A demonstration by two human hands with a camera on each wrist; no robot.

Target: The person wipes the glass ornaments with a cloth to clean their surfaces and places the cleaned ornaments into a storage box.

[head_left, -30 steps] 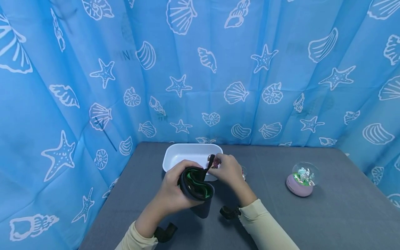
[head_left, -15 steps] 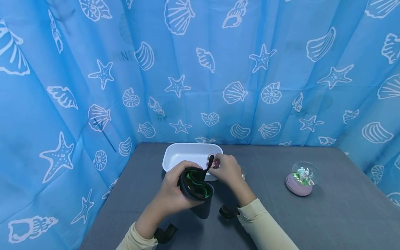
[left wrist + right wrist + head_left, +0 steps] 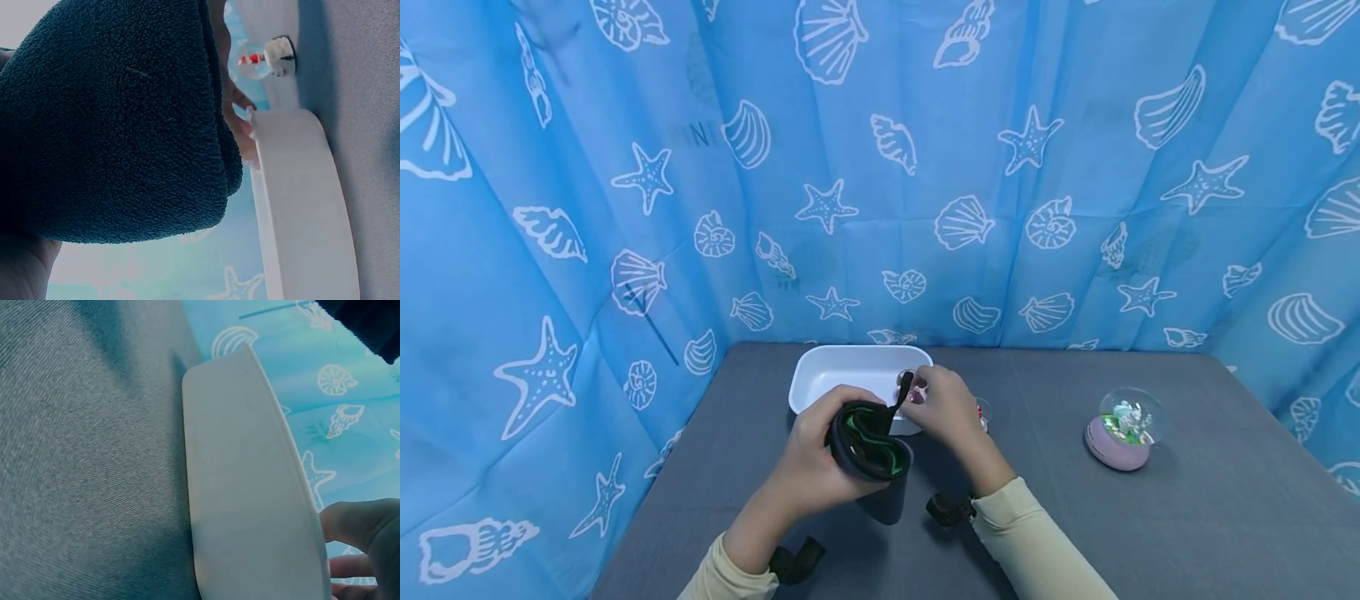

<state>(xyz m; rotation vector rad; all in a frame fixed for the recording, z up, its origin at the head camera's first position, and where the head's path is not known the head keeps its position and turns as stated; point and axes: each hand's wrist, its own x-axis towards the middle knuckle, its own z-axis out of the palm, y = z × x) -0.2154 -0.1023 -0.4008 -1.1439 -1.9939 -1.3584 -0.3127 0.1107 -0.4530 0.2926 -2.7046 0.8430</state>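
Note:
My left hand (image 3: 808,458) grips a dark, folded fleecy towel (image 3: 883,502) with green edging inside its folds and a black strap at the top. In the left wrist view the towel (image 3: 119,125) hides most of that hand. Behind it sits a white plastic tub (image 3: 820,379). Over the tub's right end, my right hand (image 3: 953,408) pinches a small pinkish thing (image 3: 916,393), apparently a snow globe, mostly hidden by the fingers and strap. In the right wrist view, the thumb (image 3: 353,522) and fingers are at the tub's rim.
A snow globe with a red figure (image 3: 265,57) stands just right of the tub, partly behind my right hand. Farther right on the grey table (image 3: 1037,533) sits a snow globe on a purple base (image 3: 1117,448). A blue shell-patterned curtain (image 3: 865,267) hangs behind.
The small thing in my right hand has shifted slightly, and its visible part looks paler pink than before. The left hand and towel stay in nearly the same place.

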